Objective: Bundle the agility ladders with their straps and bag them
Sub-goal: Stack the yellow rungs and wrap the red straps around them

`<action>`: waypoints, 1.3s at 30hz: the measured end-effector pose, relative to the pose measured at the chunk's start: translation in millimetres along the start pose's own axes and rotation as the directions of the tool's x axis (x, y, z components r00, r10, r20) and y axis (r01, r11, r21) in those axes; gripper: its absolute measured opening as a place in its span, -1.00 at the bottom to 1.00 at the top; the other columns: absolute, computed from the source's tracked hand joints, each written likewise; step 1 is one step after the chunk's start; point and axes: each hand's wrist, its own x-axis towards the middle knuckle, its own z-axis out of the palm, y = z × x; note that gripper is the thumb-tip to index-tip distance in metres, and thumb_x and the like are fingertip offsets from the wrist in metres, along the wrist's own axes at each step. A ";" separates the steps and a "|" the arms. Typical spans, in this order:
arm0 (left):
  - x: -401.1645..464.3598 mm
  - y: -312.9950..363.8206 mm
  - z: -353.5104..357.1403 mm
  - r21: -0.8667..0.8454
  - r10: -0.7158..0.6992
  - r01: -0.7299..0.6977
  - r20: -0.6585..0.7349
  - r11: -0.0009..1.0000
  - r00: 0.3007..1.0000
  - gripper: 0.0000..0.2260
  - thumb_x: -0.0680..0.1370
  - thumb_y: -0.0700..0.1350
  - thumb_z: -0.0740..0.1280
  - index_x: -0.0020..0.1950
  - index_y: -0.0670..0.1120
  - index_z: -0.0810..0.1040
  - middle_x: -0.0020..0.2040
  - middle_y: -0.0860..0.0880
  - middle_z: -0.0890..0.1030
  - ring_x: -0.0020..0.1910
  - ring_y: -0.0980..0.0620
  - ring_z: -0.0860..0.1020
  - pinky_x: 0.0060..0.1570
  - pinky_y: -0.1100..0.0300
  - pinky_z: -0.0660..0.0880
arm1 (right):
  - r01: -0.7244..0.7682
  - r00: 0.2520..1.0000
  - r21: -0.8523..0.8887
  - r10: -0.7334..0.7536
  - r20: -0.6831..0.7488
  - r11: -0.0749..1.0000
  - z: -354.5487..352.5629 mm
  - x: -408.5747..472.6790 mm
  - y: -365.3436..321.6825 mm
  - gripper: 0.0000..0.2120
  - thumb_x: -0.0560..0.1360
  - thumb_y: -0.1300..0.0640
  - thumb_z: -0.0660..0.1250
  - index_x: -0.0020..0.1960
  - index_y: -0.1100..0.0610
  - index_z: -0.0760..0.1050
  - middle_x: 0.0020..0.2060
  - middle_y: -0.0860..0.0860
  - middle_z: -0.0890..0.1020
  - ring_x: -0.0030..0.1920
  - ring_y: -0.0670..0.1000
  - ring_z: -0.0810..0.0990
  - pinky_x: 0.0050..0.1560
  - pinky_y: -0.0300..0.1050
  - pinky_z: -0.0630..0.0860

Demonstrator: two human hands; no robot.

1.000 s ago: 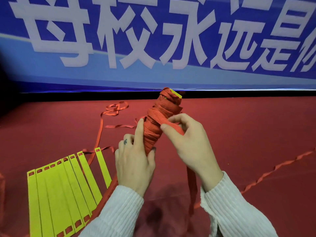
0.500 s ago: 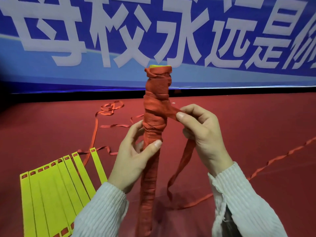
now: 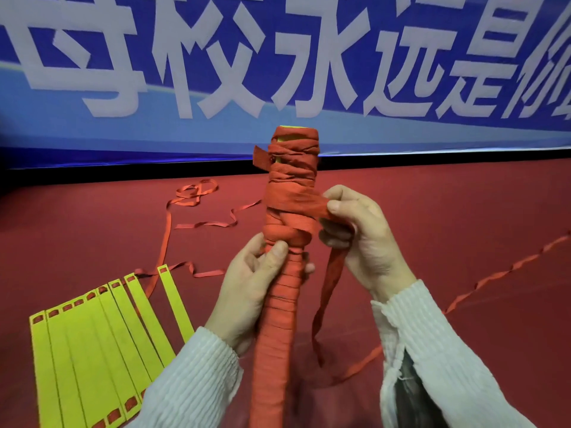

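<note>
Left hand (image 3: 247, 285) of mine grips the upright red strap-wrapped ladder bundle (image 3: 287, 242); right hand (image 3: 361, 239) pinches its loose red webbing strap (image 3: 301, 200) taut beside it.

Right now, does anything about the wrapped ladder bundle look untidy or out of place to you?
Yes. Near the top of the bundle, a short strap end sticks out to the left, untucked, and yellow rung shows through gaps in the upper wraps. Lower wraps look neat.

A single wide-angle view is taken from head height, directed forward and slightly downward, with the strap-wrapped ladder bundle (image 3: 289, 230) seen close at centre and the blue banner (image 3: 216, 125) behind the red floor (image 3: 448, 211).
</note>
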 end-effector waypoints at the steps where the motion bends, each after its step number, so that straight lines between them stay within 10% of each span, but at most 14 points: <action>1: 0.1 1.4 -0.6 -0.048 0.003 -0.003 -0.006 0.999 1.000 -0.61 0.52 0.04 0.41 0.19 -0.22 0.56 -0.06 -0.25 0.68 -0.16 -0.11 0.71 -0.05 0.09 0.68 | 0.009 1.000 -0.028 -0.009 -0.019 1.000 -2.0 0.0 -0.9 -0.93 0.40 0.19 0.42 -0.24 0.05 0.60 -0.47 -0.09 0.32 -0.51 -0.15 0.16 -0.49 -0.29 0.11; 7: 0.5 -2.7 -4.1 -0.318 -0.278 0.331 0.201 0.888 0.939 -0.54 0.48 0.16 0.38 0.14 -0.19 0.65 -0.08 -0.18 0.63 -0.21 -0.10 0.63 -0.13 0.03 0.61 | -0.071 0.997 -0.063 0.071 -0.005 0.995 16.6 -5.2 6.1 -0.77 0.42 0.17 0.43 0.06 0.07 0.52 -0.40 -0.11 0.54 -0.49 -0.18 0.41 -0.50 -0.34 0.33; 11: 0.4 -6.1 -1.0 -0.333 -0.341 0.431 0.295 0.839 0.892 -0.61 0.61 0.08 0.24 0.07 -0.22 0.65 -0.15 -0.19 0.56 -0.25 -0.10 0.53 -0.18 0.04 0.52 | -0.086 0.994 -0.191 0.098 0.056 0.978 24.0 -6.3 9.9 -0.65 0.43 0.15 0.49 0.19 0.14 0.55 -0.10 -0.04 0.74 -0.12 -0.09 0.68 -0.12 -0.23 0.59; 15: 0.7 -7.5 7.0 -0.016 -0.279 0.279 -0.032 0.960 0.960 -0.35 0.51 0.48 0.23 -0.01 -0.11 0.67 -0.21 -0.22 0.61 -0.33 -0.11 0.58 -0.25 0.06 0.57 | -0.006 0.989 -0.413 -0.057 -0.139 0.911 23.9 -6.0 12.4 -0.70 0.38 0.16 0.64 0.02 0.09 0.60 -0.10 -0.02 0.77 -0.10 -0.09 0.73 -0.05 -0.20 0.59; 21: 1.6 -2.3 6.0 0.193 0.006 0.028 -0.174 0.981 0.985 -0.55 0.45 0.10 0.55 0.15 -0.14 0.49 -0.21 -0.15 0.59 -0.34 -0.05 0.62 -0.35 0.10 0.62 | -0.093 0.994 -0.800 0.005 -0.113 0.593 11.5 -4.4 2.3 -0.46 0.40 -0.44 0.35 -0.26 0.07 0.56 -0.44 -0.05 0.51 -0.35 -0.12 0.46 -0.19 0.02 0.43; 23: 3.8 -0.6 1.4 0.146 0.022 0.010 -0.217 0.989 0.976 -0.49 0.41 0.14 0.52 0.17 -0.13 0.46 -0.15 -0.12 0.62 -0.30 -0.06 0.65 -0.31 0.08 0.65 | -0.034 0.999 -0.749 0.002 -0.044 0.662 7.2 -5.7 -6.2 -0.47 0.53 -0.28 0.37 -0.30 0.18 0.55 -0.44 0.12 0.48 -0.36 -0.11 0.40 -0.23 0.03 0.39; 28: 4.8 0.2 -0.5 0.078 0.015 0.002 -0.220 0.997 0.975 -0.42 0.34 0.19 0.49 0.17 -0.15 0.47 -0.13 -0.16 0.65 -0.24 -0.08 0.69 -0.27 0.08 0.67 | 0.109 0.994 -0.473 -0.095 0.054 0.875 1.6 -5.6 -12.2 -0.85 0.57 0.32 0.40 -0.19 0.23 0.57 -0.51 -0.21 0.50 -0.47 -0.22 0.43 -0.35 -0.44 0.33; 39: 0.3 -6.1 3.5 -0.064 -0.304 0.309 0.080 0.949 0.949 -0.14 0.26 0.57 0.32 0.09 -0.20 0.63 -0.26 -0.13 0.58 -0.35 -0.02 0.57 -0.30 0.13 0.57 | 0.025 0.999 -0.292 -0.034 -0.024 0.956 18.8 -2.6 18.6 -0.64 0.34 -0.03 0.56 -0.07 0.13 0.49 -0.38 -0.12 0.60 -0.41 -0.19 0.50 -0.41 -0.29 0.41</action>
